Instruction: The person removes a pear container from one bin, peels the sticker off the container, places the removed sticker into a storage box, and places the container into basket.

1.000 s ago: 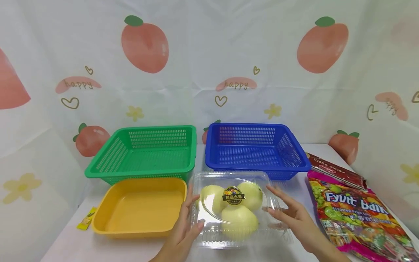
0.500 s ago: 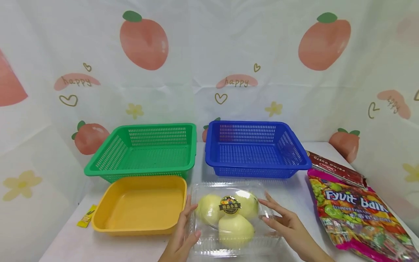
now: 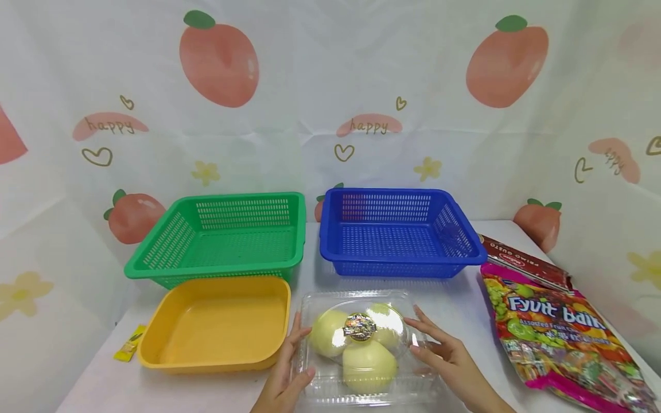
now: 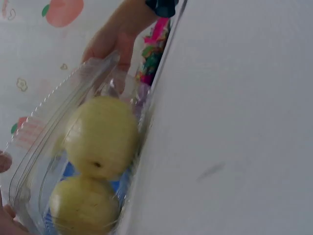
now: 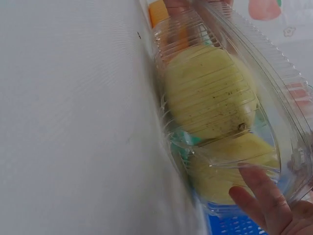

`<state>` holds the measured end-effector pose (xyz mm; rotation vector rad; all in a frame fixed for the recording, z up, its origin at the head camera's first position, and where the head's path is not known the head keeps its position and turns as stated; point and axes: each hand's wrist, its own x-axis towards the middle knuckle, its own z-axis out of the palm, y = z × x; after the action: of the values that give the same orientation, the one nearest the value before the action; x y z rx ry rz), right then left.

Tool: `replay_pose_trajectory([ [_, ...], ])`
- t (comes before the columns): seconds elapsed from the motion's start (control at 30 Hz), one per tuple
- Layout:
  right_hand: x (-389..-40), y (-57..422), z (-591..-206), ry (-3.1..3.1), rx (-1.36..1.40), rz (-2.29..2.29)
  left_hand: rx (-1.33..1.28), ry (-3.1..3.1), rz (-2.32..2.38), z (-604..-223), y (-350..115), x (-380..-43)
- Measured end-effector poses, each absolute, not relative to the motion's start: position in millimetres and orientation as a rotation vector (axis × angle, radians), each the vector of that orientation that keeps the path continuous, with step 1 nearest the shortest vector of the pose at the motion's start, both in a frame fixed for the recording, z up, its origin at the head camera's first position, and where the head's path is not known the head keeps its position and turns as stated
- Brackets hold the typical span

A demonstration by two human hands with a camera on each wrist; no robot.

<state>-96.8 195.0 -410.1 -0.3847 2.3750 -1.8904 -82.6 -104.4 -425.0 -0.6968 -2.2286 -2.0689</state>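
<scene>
A clear plastic fruit box (image 3: 330, 390) with a lid and a dark round label (image 3: 360, 327) lies low over the near middle of the table. Inside are three pale yellow-green round fruits (image 3: 369, 364). My left hand (image 3: 283, 370) grips the box's left side, thumb toward the front corner. On the opposite side my right hand (image 3: 448, 361) holds it, fingers spread along the wall and rim. In the right wrist view, two fingers (image 5: 264, 196) touch the side wall below the flange. Glare covers part of the lid.
A yellow tray (image 3: 217, 367) stands left of the box, in front of a green basket (image 3: 217, 269). Behind the box is a blue basket (image 3: 403, 264). At right lie a fruit candy bag (image 3: 558, 338) and a dark red packet (image 3: 524, 261). A small yellow sachet (image 3: 129, 344) lies far left.
Both hands have brought the fruit box nearer and lower, away from the blue basket. It moved mostly in the first half second and only slightly since. The view has shifted a little.
</scene>
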Motion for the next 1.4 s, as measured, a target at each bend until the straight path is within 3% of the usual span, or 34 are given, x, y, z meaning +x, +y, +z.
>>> replay_pose_trajectory([
  [0.27,-97.3,195.2,-412.1,2.371,-0.458,-1.903,-0.648,-2.26,-2.066,-428.4,-103.5,-83.3],
  [0.87,-104.5,204.2,-394.2,2.795,-0.721,-1.431,-0.644,-2.26,-2.07,-429.9,-103.6,-82.6],
  [1.17,-111.7,205.5,-377.3,2.758,-0.589,-1.33,-0.646,-2.272,-2.051,-430.4,-103.6,-83.1],
  [1.4,-118.1,201.9,-365.4,2.734,-0.678,-1.302,-0.655,-2.26,-2.047,-430.2,-103.3,-83.4],
])
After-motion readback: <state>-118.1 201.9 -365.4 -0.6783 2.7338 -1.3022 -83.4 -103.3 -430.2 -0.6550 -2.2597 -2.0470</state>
